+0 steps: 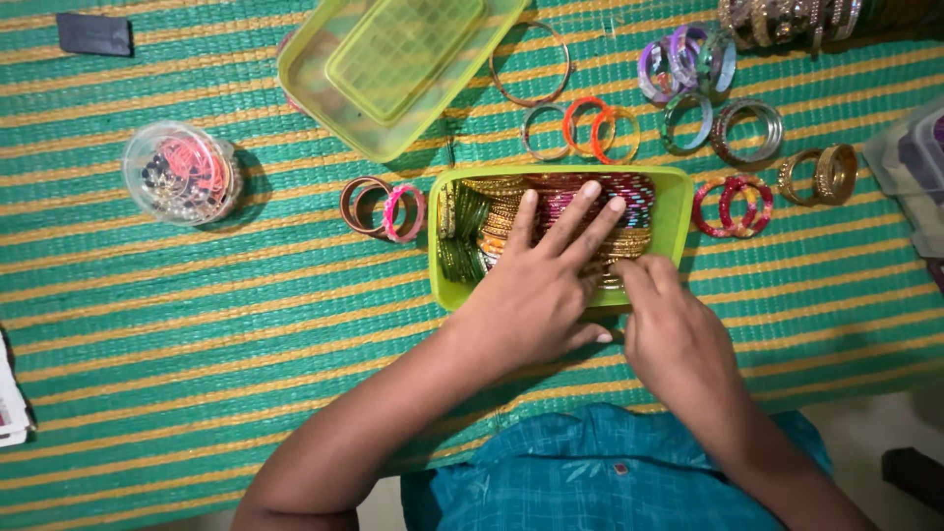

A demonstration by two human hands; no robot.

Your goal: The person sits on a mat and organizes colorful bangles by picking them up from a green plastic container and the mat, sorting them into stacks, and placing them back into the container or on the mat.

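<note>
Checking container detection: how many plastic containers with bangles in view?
2. A lime-green rectangular plastic box at centre, under both hands, packed with bangles; a small round clear plastic tub at left on the striped mat. More may sit cut off at the right edge.

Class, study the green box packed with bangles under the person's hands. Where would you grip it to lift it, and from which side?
Probably by its two short end walls, coming in from left and right. The green box lies long side across the mat, its ends are bare, and it is open-topped and full, so it should stay level. The left hand and right hand cover the near wall.
</note>
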